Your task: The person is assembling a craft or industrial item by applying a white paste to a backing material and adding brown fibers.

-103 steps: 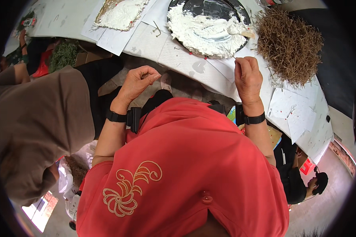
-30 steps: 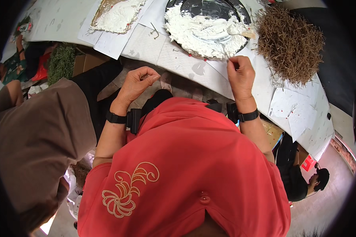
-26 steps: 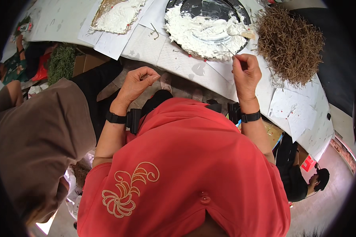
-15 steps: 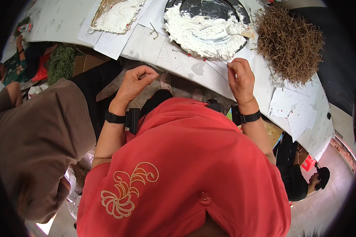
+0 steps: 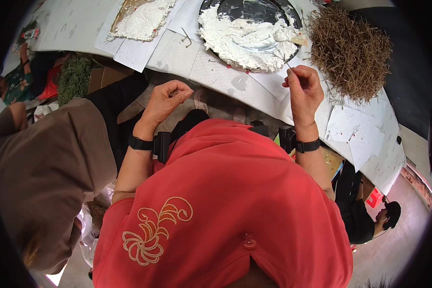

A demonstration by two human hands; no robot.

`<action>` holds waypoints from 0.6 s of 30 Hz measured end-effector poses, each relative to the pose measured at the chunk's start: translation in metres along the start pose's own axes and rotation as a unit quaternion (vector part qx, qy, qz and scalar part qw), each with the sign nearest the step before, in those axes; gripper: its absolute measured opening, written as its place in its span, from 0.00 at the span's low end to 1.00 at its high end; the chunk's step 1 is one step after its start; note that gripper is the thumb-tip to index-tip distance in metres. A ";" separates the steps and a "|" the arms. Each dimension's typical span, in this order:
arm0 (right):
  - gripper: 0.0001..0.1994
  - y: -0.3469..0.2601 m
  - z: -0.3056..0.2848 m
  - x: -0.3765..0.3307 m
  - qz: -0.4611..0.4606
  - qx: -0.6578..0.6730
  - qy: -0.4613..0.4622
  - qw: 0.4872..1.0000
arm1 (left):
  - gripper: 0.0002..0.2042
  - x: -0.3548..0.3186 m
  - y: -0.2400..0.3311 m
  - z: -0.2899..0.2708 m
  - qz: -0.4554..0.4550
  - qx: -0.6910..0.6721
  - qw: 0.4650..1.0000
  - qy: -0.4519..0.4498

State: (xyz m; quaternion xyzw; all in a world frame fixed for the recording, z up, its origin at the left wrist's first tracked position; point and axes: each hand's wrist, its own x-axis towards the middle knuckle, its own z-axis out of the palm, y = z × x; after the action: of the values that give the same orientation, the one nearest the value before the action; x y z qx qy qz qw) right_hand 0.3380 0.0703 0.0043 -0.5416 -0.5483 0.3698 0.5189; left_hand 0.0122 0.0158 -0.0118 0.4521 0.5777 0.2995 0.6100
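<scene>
A thin twig (image 5: pixel 290 64) is pinched between the thumb and fingertips of the right hand (image 5: pixel 303 90), which is closed on it and raised just below the edge of the round dark tray (image 5: pixel 254 10). The twig points up toward the tray, its tip close to the white paste (image 5: pixel 235 41) spread over the tray's lower half. A black wristband (image 5: pixel 307 145) is worn below that hand.

The left hand (image 5: pixel 164 101) is held well to the left of the tray and lower, off the desk edge, with its fingers curled together on something small and brownish — what it is cannot be made out. A black band (image 5: pixel 140 143) is worn on this wrist too.

Right of the tray, just beside it, a heap of dry brown twigs (image 5: pixel 353 48) is piled on the desk (image 5: pixel 72 29), which is covered with white paper sheets (image 5: pixel 355 129). Left of the tray, a flat board (image 5: pixel 141 18) coated with more white paste is laid on the paper. Between board and tray, one small bent twig (image 5: pixel 187 35) is left lying.

Far left of the tray, below the desk edge, another person in a brown top (image 5: pixel 48 163) is seen.
</scene>
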 end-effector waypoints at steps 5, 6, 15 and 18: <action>0.03 0.007 0.002 -0.001 0.181 0.103 -0.021 0.978 | 0.06 -0.001 -0.002 -0.002 0.003 -0.002 1.000 0.000; 0.03 0.009 0.002 -0.002 0.181 0.103 -0.022 0.978 | 0.06 -0.001 -0.003 -0.003 0.004 -0.002 1.000 0.002; 0.04 0.022 0.008 -0.002 0.192 -0.101 -0.071 0.974 | 0.07 0.000 -0.005 -0.007 0.011 0.002 1.000 -0.003; 0.04 0.022 0.004 -0.002 0.149 -0.134 -0.071 0.977 | 0.06 -0.001 -0.007 -0.003 -0.021 0.023 0.998 -0.060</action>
State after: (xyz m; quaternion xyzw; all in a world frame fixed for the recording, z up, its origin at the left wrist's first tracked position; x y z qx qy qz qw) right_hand 0.3382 0.0725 -0.0176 -0.6544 -0.5413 0.4038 0.3401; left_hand 0.0080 0.0127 -0.0172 0.4711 0.5563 0.2449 0.6393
